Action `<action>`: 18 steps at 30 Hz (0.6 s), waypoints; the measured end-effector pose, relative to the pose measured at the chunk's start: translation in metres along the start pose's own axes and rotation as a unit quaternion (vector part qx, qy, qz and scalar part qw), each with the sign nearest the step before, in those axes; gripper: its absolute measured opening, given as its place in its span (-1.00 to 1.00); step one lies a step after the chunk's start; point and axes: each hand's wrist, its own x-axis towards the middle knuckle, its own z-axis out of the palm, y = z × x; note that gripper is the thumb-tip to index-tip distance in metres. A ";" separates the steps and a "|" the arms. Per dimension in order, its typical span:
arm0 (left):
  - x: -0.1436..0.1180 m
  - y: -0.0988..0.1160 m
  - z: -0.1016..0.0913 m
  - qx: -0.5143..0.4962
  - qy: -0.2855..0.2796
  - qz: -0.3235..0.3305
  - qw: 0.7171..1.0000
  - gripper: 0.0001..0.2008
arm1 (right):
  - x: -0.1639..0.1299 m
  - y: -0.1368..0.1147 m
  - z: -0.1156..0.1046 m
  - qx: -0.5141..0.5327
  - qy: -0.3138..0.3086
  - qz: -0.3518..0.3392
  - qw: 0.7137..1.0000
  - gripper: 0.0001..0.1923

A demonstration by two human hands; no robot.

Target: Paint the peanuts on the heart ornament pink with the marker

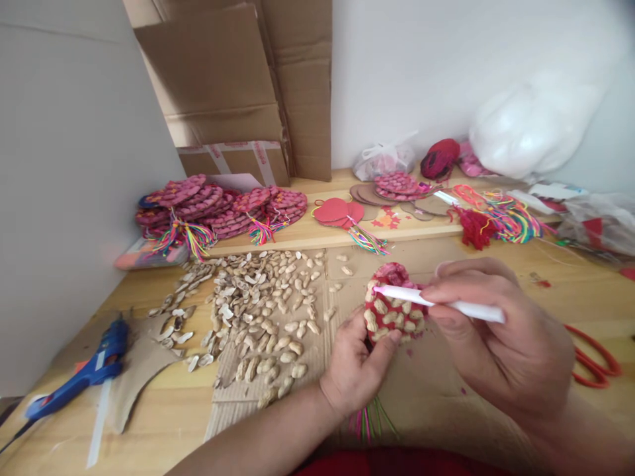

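Observation:
My left hand [354, 367] holds a round red disc [391, 305] from below; peanut-shell halves are stuck over it, some painted pink. A tassel of coloured threads [370, 423] hangs under that hand. My right hand [501, 337] grips a white marker [431, 301] like a pen, its pink tip touching the upper left of the disc. Loose peanut shells [258, 311] are spread on cardboard just left of my left hand.
A blue glue gun [82, 377] lies at the front left. Stacks of finished pink discs with tassels [218, 208] sit at the back left. Red scissors [592, 360] lie at the right. Cardboard boxes [238, 86], bags and coloured threads [506, 218] line the back.

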 end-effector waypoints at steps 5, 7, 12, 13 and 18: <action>0.000 0.000 -0.002 0.033 -0.004 0.032 0.999 -0.77 | 0.001 0.001 -0.002 0.002 0.021 0.023 1.000 -0.82; 0.001 -0.001 -0.002 0.038 -0.005 0.038 0.999 -0.77 | 0.001 -0.001 -0.003 0.004 0.016 0.024 1.000 -0.82; 0.001 -0.003 -0.002 0.042 -0.003 0.049 0.998 -0.77 | 0.000 -0.005 -0.005 0.020 0.016 0.027 0.999 -0.82; 0.001 -0.003 -0.003 0.044 -0.005 0.047 0.998 -0.77 | 0.000 -0.005 -0.005 0.023 0.016 0.028 0.999 -0.82; 0.003 0.002 -0.003 0.060 0.007 0.047 0.997 -0.77 | 0.000 -0.003 -0.005 0.009 0.024 0.041 0.999 -0.79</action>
